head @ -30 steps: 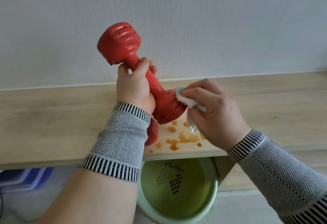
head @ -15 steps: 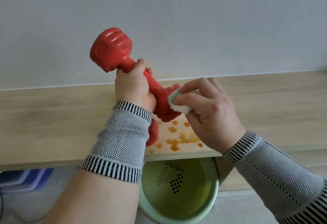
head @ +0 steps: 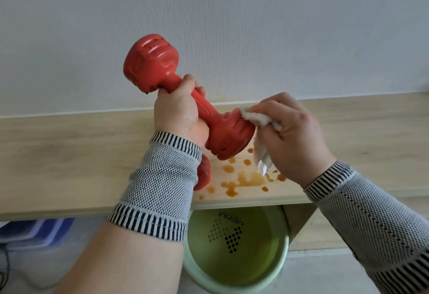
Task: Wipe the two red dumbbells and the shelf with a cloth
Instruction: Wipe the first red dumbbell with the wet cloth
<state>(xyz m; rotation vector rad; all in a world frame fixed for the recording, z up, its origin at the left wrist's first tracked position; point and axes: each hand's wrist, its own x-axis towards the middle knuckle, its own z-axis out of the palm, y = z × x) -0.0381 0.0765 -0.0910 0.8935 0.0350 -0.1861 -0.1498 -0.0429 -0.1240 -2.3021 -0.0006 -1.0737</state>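
Below the shelf's front edge stood a pale green bucket (head: 234, 250), and it looked to hold greenish water, though the view left you unsure how full it was; a dotted mark and lettering showed on its bottom. Your left hand (head: 180, 113) had its fingers wrapped tight around the handle of a red dumbbell (head: 185, 97), which you held tilted above the wooden shelf (head: 69, 154), the far head raised toward the wall and the near head low. Your right hand (head: 293, 137) pinched a white cloth (head: 260, 120) against that near head, a loose end hanging down. The second red dumbbell (head: 204, 174) lay on the shelf, mostly hidden behind your left wrist. Orange-brown spill spots (head: 243, 180) marked the shelf just beneath the cloth.
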